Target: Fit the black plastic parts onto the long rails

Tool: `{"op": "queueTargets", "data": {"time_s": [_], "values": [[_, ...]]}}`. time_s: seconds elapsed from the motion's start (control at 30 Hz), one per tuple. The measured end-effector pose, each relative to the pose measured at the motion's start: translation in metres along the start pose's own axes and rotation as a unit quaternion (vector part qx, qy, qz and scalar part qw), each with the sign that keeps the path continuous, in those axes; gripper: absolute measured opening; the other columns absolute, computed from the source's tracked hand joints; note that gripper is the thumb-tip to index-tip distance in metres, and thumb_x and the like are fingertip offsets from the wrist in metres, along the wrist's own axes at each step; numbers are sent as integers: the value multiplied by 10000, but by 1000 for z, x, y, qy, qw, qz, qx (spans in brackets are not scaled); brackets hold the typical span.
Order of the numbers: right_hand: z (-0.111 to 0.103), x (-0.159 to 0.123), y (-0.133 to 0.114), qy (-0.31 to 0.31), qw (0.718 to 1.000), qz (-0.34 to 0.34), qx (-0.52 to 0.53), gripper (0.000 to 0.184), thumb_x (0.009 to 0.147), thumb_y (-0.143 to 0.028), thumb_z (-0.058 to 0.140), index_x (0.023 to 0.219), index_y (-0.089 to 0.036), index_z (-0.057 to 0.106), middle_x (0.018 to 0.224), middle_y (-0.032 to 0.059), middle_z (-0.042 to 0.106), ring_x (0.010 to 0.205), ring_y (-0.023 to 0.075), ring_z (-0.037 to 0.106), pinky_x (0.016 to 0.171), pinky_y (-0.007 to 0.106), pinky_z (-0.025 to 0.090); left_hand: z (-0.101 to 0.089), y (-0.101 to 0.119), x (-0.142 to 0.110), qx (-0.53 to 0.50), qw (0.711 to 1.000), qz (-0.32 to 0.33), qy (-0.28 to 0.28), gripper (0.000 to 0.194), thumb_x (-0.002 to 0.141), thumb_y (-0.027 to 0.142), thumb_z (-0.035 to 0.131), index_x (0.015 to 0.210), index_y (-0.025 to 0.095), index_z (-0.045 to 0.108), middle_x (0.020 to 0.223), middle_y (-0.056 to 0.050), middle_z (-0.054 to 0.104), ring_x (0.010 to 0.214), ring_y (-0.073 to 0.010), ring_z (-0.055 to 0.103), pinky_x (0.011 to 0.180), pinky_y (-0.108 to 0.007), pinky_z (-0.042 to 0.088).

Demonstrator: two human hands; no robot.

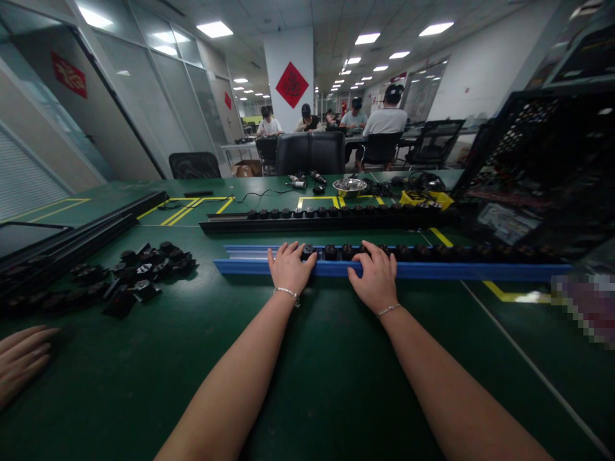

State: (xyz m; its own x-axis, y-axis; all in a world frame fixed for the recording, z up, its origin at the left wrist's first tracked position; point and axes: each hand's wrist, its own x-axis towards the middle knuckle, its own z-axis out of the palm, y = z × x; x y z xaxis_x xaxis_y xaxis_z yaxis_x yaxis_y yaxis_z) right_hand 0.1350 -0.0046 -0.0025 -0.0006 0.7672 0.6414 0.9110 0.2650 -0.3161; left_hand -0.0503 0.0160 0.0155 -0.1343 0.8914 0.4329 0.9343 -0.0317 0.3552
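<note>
A long blue rail [432,269] lies across the green table, carrying a row of small black parts [336,251]. My left hand [289,267] rests on the rail's near edge, fingers curled over it and touching a black part at its fingertips. My right hand [376,276] grips the rail's near edge a little to the right, fingers bent over the row of parts. Both wrists wear thin bracelets.
A black rail [230,225] with more parts lies behind the blue one. A pile of loose black parts [139,272] sits at left. Another person's hand [22,358] lies at the left edge. A black crate [542,166] stands right; a metal bowl [350,186] and seated people are beyond.
</note>
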Motion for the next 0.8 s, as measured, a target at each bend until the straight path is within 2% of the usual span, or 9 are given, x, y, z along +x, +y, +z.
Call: {"op": "queueTargets", "data": {"time_s": [0.8], "values": [[-1, 0, -1, -4, 1000, 2, -1, 123, 763, -286, 498, 833, -213, 569, 1307, 109, 481, 1221, 284, 399, 1047, 579, 180, 2, -10, -3, 8, 999, -16, 29, 410, 824, 525, 427, 1120, 325, 627, 1265, 8, 580, 1271, -260, 385, 1115, -537, 78]]}}
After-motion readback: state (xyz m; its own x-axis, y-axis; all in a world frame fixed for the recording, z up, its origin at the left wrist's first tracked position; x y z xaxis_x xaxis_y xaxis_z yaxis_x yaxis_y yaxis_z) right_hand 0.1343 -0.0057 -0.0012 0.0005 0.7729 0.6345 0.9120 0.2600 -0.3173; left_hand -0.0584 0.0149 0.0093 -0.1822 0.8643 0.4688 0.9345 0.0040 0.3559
